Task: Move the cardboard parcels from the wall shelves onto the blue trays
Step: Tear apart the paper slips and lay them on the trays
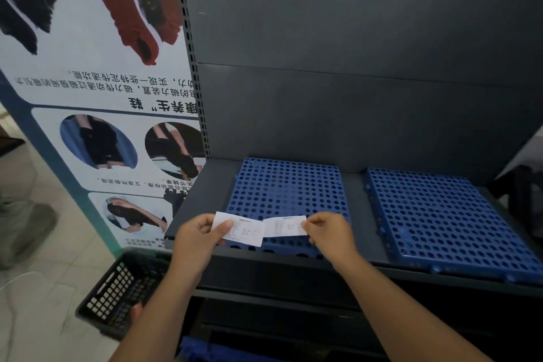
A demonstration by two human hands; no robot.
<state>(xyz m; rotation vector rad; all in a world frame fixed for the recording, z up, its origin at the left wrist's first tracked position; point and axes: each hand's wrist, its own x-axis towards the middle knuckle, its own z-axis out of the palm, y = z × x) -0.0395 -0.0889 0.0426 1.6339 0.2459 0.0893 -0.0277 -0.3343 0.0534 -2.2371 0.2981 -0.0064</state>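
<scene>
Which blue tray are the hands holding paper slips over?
The left blue tray, nearest the poster; the right blue tray lies clear of the left hand and right hand.

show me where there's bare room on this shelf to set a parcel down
Wholly bare: right blue tray. Bare toward the back panel: left blue tray; its front edge is crowded, where the left hand and right hand pinch paper slips.

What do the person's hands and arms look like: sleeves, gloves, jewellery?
The left hand and right hand are ungloved, with no rings, watch or wristband visible. The forearms are uncovered down to the bottom of the frame, so no sleeve shows. No markings or tattoos can be seen.
</scene>
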